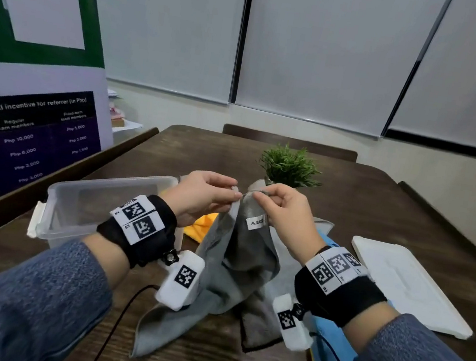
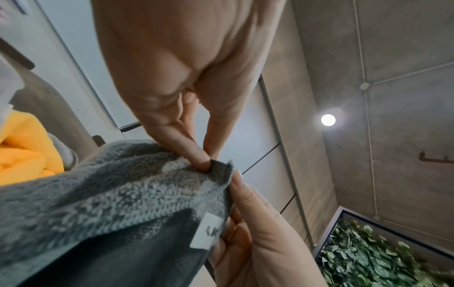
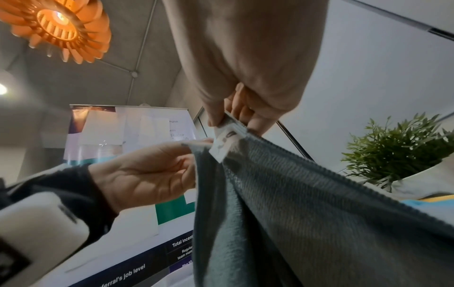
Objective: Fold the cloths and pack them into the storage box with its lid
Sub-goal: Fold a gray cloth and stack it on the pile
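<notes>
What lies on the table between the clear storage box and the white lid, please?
In the head view, the grey cloth, pinched up by both hands, hangs between storage box and lid, with yellow and blue cloths beside it.

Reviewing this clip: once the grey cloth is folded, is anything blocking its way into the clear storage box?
Nothing visible blocks it. The storage box stands open at the left, its lid lying apart at the right. Both hands pinch the grey cloth beside the box; the yellow cloth lies between them.
</notes>
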Demonstrator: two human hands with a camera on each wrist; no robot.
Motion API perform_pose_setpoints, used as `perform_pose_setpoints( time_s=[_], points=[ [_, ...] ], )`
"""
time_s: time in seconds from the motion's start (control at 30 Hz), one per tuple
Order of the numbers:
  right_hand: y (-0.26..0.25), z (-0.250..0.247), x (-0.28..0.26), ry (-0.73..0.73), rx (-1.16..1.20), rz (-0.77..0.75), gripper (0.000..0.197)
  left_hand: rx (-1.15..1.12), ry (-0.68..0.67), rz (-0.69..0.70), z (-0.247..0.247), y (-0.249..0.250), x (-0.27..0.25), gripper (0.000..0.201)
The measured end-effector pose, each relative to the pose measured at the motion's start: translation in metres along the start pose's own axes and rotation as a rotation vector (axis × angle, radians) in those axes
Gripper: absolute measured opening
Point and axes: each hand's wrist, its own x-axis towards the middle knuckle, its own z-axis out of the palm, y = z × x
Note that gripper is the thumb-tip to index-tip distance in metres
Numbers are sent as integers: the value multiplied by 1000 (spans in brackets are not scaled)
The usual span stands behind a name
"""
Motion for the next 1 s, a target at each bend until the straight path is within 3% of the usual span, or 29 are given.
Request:
perform_pose_setpoints(
  time_s=[0.2, 0.43, 0.5, 0.57, 0.67, 0.73, 0.9, 1.0],
  points=[
    [-3, 10, -9, -63, 35, -92, 6, -129, 21, -29, 5, 5, 2, 32],
    [-1, 12, -15, -92, 139, -74, 27, -236, 38, -49, 11, 8, 3, 32],
    [-1, 12, -15, -61, 129, -80, 22, -271, 53, -69, 14, 12, 2, 27],
    [-4, 7, -13, -36, 158, -93, 11, -143, 24, -96, 12, 17, -3, 25],
    [-14, -9, -9, -70, 160, -122, 8, 384, -82, -81, 0, 20, -5, 46],
    [-24, -22, -5, -106, 155, -141, 10, 592, -144, -6, -6, 19, -5, 49],
    [-50, -46, 5, -140, 124, -186, 16, 800, -368, 223, -8, 13, -2, 27],
    [-57, -61, 8, -104, 23, -227, 15, 837, -416, 200, -9, 13, 1, 53]
  ],
)
